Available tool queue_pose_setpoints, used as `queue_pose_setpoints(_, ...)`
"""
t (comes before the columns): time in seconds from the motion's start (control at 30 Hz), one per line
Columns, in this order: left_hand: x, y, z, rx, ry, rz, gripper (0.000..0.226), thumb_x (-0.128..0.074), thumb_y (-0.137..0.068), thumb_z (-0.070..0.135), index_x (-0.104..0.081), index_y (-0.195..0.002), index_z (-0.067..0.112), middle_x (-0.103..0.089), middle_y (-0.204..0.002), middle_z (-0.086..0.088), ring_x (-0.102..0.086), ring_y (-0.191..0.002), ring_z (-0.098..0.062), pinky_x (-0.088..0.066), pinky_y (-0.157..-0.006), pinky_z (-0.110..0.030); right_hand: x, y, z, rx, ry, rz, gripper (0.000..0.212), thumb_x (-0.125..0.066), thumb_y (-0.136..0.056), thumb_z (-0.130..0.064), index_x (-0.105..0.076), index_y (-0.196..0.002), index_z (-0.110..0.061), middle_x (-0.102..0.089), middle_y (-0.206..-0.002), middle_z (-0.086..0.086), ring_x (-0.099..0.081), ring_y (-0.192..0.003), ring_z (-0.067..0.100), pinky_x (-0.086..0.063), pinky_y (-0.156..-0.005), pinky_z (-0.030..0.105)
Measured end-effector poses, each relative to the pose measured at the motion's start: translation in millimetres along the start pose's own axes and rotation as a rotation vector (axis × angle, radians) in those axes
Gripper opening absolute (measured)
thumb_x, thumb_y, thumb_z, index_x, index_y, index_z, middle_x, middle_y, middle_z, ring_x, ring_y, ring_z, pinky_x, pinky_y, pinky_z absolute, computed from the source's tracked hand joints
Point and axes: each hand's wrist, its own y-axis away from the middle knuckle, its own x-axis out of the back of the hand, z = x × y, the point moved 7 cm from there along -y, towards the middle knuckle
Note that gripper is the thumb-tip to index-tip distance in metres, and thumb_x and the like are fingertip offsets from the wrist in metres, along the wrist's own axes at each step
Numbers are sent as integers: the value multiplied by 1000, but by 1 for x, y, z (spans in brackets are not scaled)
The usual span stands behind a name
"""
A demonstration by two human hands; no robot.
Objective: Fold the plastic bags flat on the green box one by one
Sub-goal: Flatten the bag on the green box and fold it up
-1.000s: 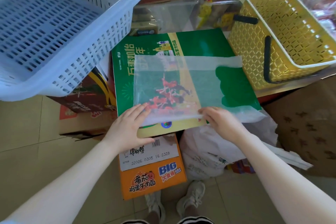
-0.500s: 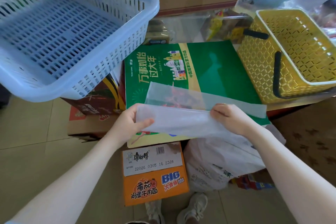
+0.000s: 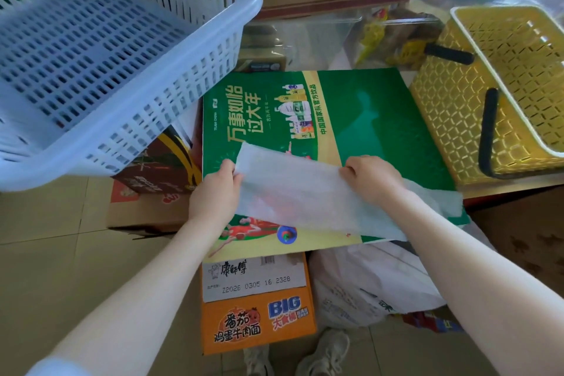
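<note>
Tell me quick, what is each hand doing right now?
Left hand: closed, pinching the left end of the plastic bag on the green box.
Right hand: closed, gripping the bag's top edge.

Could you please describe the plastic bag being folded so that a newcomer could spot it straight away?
Find the green box in the middle, between the blue basket and the yellow basket. On its near half lies a translucent white bag, folded into a long strip, with the left hand and right hand gripping its far edge. Unlike the crumpled printed bags on the floor below, it is plain and flat.
</note>
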Motion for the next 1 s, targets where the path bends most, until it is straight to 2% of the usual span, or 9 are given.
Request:
queue_pose_setpoints(0.1,16,2,-5,22,-154,101,29,-49,-94,27,-44,-111,5,-59,-82,-11,-52,-61,-28,-36,-46,-29,-10,5,-16,18,28,50,26,-36,-96,-30,-50,-83,-12,-55,-84,6,-52,-79,30,-28,-52,30)
queue_pose_setpoints(0.17,17,5,5,-84,-234,187,47,-62,-85,26,-46,-120,-1,-59,-108,-19,-58,-87,-36,-48,-66,-40,-14,10,-21,12,24,95,26,-35,-97,-29,-49,-87,-10,-54,-88,9,-53,-84,32,-29,-56,31)
queue_pose_setpoints(0.23,8,10,33,-261,-256,240,44,-57,-82,27,-54,-114,-2,-55,-121,-22,-56,-101,-39,-49,-80,-46,-15,13,-20,14,-8,139,24,-35,-97,-30,-45,-84,-11,-55,-90,10,-53,-86,32,-28,-57,32)
queue_pose_setpoints(0.33,-22,11,67,-329,-170,42,49,-40,-88,37,-56,-118,1,-41,-139,-22,-44,-124,-38,-34,-103,-48,-14,16,-19,24,-29,159,25,-35,-97,-30,-45,-84,-11,-54,-90,10,-52,-86,32,-27,-58,32)
queue_pose_setpoints(0.4,-42,7,69,-254,-143,-89,55,-34,-95,43,-35,-139,10,-14,-153,-16,-15,-140,-32,-7,-114,-41,-13,18,-18,32,-20,169,26,-35,-97,-28,-48,-88,-9,-54,-93,11,-51,-87,31,-26,-59,32)
queue_pose_setpoints(0.47,-54,4,65,-228,-157,-114,68,-19,-91,57,-18,-146,19,-1,-156,-11,0,-143,-26,9,-112,-34,-12,19,-15,28,-10,184,27,-33,-98,-26,-50,-92,-7,-53,-96,11,-50,-86,31,-24,-59,32)
queue_pose_setpoints(0.6,-60,4,64,-247,-266,-94,91,2,-70,71,-6,-148,25,1,-156,-5,3,-143,-23,15,-109,-38,-10,19,-9,-28,-30,173,27,-31,-99,-25,-50,-93,-7,-52,-97,10,-42,-76,26,-21,-55,31)
queue_pose_setpoints(0.8,-65,-2,63,-204,-367,-170,107,1,-53,90,12,-144,35,19,-154,1,17,-141,-26,15,-110,-51,-7,17,0,-19,-42,134,25,-40,-97,-30,-51,-94,-8,-52,-91,8,-53,-82,32,-25,-60,33)
queue_pose_setpoints(1.0,-62,-4,67,-196,-393,-193,105,-15,-63,91,13,-145,31,21,-153,-2,19,-140,-29,12,-111,-53,-5,43,74,-129,-341,-55,31,-59,-87,-35,-45,-66,-18,-45,-61,-2,-45,-64,23,-28,-53,33)
